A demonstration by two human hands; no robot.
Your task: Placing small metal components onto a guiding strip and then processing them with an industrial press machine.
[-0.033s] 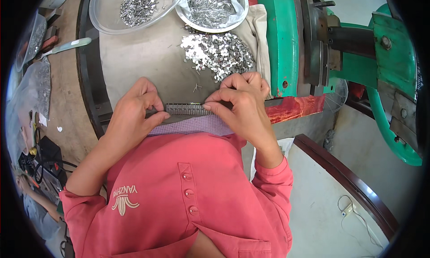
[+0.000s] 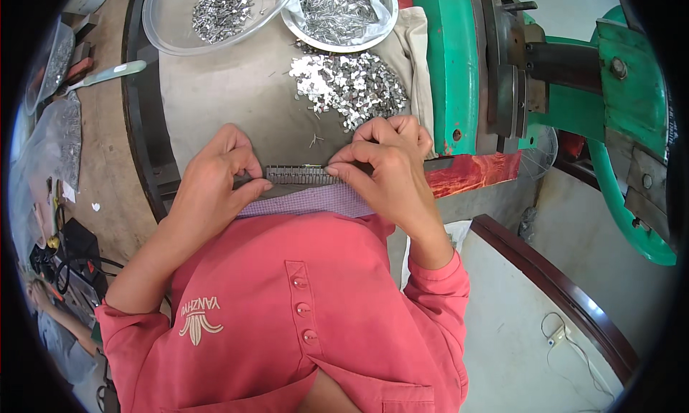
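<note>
A narrow dark metal strip with a row of small upright teeth or slots (image 2: pixel 298 175) lies level at the near edge of the cloth. My left hand (image 2: pixel 221 167) pinches its left end between thumb and forefinger. At the right end my right hand (image 2: pixel 387 160) grips it the same way, its other fingers curled. A thin bright pin-like piece shows along the strip's far edge. Beyond my right hand spreads a pile of small flat shiny metal pieces (image 2: pixel 348 86). A few loose pins (image 2: pixel 316 139) lie on the cloth between pile and strip.
At the back stand a clear plastic bowl (image 2: pixel 161 36) of small metal parts and a white lined bowl (image 2: pixel 391 18) of metal pins. A green machine (image 2: pixel 453 76) rises close on the right. Tools and a pale-green-handled tool (image 2: pixel 118 73) lie left. Another person's arm (image 2: pixel 64 320) shows lower left.
</note>
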